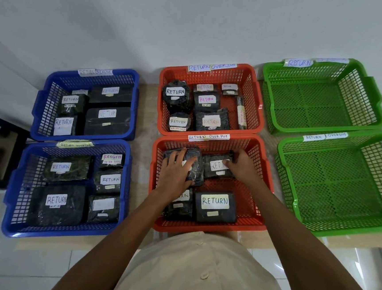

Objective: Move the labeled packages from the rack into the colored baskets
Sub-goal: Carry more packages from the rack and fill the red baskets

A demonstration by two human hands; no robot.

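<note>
Room: beige tabletop (145,117) against white wall (196,18).
Left package (196,162): pointed toward wall; left hand (175,174) lay flat atop.
Right package (214,169): lay crosswise; right hand (241,165) gripped it.

The blue baskets (39,99) on the left are showing walls in a grid of small slots. The orange-red baskets (256,109) in the middle are wearing the same slotted grid. The green baskets (334,185) on the right are shining bright, with a fine diamond mesh across their floors. The packages (215,207) are lying black and glossy, each carrying a white tag with dark handwriting. One label (206,99) is bearing pink letters. The shirt (192,272) is showing cream, the counter (147,108) pale beige marbling.
</note>
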